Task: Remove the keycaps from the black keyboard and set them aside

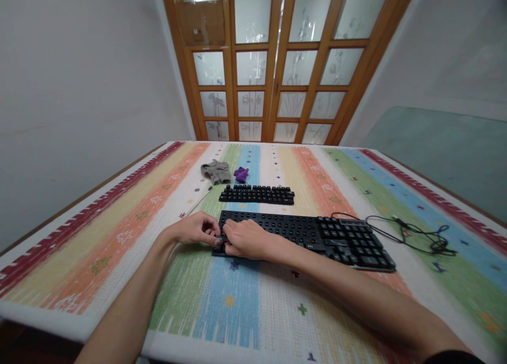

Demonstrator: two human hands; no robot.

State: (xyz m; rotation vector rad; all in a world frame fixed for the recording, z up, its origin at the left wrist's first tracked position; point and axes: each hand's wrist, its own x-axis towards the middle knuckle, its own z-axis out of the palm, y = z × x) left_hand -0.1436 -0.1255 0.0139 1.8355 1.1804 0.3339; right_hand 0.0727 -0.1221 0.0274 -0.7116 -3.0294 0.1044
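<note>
A black keyboard [285, 222] lies across the table, its left and middle part stripped of keycaps and its right part still capped. At its lower left corner my left hand [197, 229] has thumb and fingers pinched together over a small shiny piece [219, 241] too small to name. My right hand [246, 239] is closed beside it on the keyboard's left end, fingertips close to those of my left hand; what they grip is hidden. Behind the keyboard, loose black keycaps [256, 195] stand in rows. A thin pale stick with a dark tip [199, 201] runs toward my left wrist.
A crumpled grey cloth [216, 171] and a small purple cloth [241, 174] lie behind the keycaps. The keyboard's black cable [420, 233] is coiled at the right. A striped tablecloth [130, 237] covers the table; wooden glass-paned doors [273, 68] stand beyond.
</note>
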